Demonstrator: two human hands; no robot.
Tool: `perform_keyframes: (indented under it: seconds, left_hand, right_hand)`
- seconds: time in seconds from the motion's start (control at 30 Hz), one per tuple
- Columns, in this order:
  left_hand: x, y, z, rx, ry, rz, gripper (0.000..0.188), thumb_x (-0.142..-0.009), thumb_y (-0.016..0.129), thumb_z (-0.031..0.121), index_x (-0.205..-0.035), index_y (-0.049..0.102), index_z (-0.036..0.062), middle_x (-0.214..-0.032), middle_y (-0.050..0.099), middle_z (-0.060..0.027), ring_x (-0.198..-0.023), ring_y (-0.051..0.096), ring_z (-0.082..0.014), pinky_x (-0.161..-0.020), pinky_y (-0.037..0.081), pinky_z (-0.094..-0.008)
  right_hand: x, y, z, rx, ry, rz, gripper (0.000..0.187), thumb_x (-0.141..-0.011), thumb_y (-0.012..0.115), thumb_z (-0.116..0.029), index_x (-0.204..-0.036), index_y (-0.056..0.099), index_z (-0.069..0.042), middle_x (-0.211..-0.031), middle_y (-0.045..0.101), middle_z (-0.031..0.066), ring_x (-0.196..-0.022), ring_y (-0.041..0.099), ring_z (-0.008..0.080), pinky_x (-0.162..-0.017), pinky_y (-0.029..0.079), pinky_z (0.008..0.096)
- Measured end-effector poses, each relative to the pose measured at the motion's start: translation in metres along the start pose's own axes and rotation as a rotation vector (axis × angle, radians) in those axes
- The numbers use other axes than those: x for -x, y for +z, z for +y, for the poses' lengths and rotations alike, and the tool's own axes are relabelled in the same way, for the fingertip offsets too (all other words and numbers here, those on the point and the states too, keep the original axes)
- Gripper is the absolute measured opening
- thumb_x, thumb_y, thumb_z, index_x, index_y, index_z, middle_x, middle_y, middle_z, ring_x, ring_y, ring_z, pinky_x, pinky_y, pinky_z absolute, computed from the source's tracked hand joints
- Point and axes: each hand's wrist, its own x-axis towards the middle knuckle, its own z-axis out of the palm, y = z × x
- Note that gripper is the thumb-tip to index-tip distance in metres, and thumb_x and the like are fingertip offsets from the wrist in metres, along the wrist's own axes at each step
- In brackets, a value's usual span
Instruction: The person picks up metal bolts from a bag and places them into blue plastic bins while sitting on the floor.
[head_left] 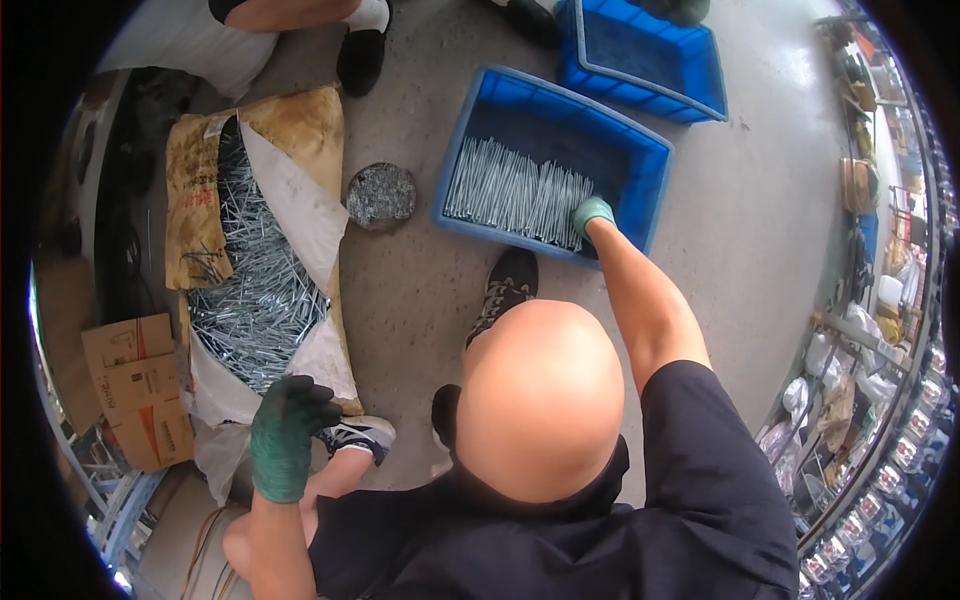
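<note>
My right hand (592,214), in a light green glove, is inside a blue plastic bin (553,88). Its fingers curl against the right end of a row of long, thin metal rods (515,190), like nails or screws, laid side by side; the fingertips are partly hidden. My left hand (283,440), in a green glove with dark fingers, is raised at the near end of a torn-open paper sack (310,110). Its fingers are loosely bent and apart, with nothing visible in them. Loose, jumbled metal rods (255,290) fill the sack.
A second blue bin (645,55) adjoins the first at the far side. Between sack and near bin lies a round, grey metallic-looking object (382,196). Cardboard boxes (138,390) stand left. Another person's shoe (362,62) is beyond the sack. Cluttered shelving (870,350) lines the right.
</note>
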Motion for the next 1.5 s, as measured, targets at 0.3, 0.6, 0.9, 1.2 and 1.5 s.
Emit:
perform_keyframes:
  seconds: [0.3, 0.6, 0.9, 1.2, 1.5]
  left_hand:
    - [0.005, -0.005, -0.024, -0.345, 0.018, -0.138, 0.042, -0.107, 0.049, 0.035, -0.124, 0.056, -0.0024, -0.107, 0.069, -0.016, -0.09, 0.07, -0.0252, -0.079, 0.057, -0.0362]
    - [0.029, -0.012, -0.033, -0.266, -0.033, -0.095, 0.046, -0.106, 0.05, 0.04, -0.123, 0.056, -0.0023, -0.106, 0.068, -0.016, -0.09, 0.069, -0.0245, -0.081, 0.056, -0.0344]
    - [0.036, -0.016, -0.05, -0.221, -0.009, -0.019, 0.044, -0.106, 0.049, 0.037, -0.124, 0.057, -0.0024, -0.108, 0.067, -0.0165, -0.09, 0.068, -0.0241, -0.082, 0.056, -0.0347]
    - [0.039, -0.015, -0.043, -0.779, 0.324, -0.198, 0.033, -0.097, 0.06, 0.012, -0.124, 0.055, -0.006, -0.11, 0.068, -0.0176, -0.096, 0.07, -0.0235, -0.085, 0.058, -0.0378]
    - [0.047, -0.024, -0.036, -1.048, 0.472, -0.384, 0.034, -0.098, 0.059, 0.026, -0.122, 0.064, 0.0027, -0.11, 0.07, -0.0149, -0.105, 0.067, -0.0336, -0.092, 0.053, -0.0425]
  right_hand:
    - [0.034, 0.004, 0.055, 0.187, -0.168, -0.211, 0.044, -0.094, 0.056, -0.043, -0.11, 0.077, -0.008, -0.117, 0.072, 0.0193, -0.111, 0.069, 0.0347, -0.094, 0.053, 0.0401]
    - [0.023, 0.003, 0.055, 0.362, -0.348, -0.191, 0.031, -0.095, 0.054, -0.023, -0.112, 0.076, -0.011, -0.116, 0.073, 0.0177, -0.107, 0.07, 0.0349, -0.091, 0.054, 0.0425]
    - [0.087, -0.034, 0.047, -0.357, -0.408, 0.073, 0.038, -0.086, 0.058, 0.005, -0.12, 0.071, -0.008, -0.119, 0.072, 0.0159, -0.111, 0.069, 0.0318, -0.096, 0.054, 0.0371]
    - [0.087, -0.037, 0.024, -0.301, -0.544, 0.061, 0.038, -0.083, 0.058, -0.002, -0.118, 0.073, -0.006, -0.118, 0.071, 0.0191, -0.112, 0.069, 0.032, -0.097, 0.053, 0.0395]
    - [0.172, -0.177, -0.042, -0.434, -0.587, -0.035, 0.026, -0.095, 0.06, -0.002, -0.119, 0.069, -0.002, -0.096, 0.07, 0.0051, -0.08, 0.065, 0.0164, -0.072, 0.055, 0.0312]
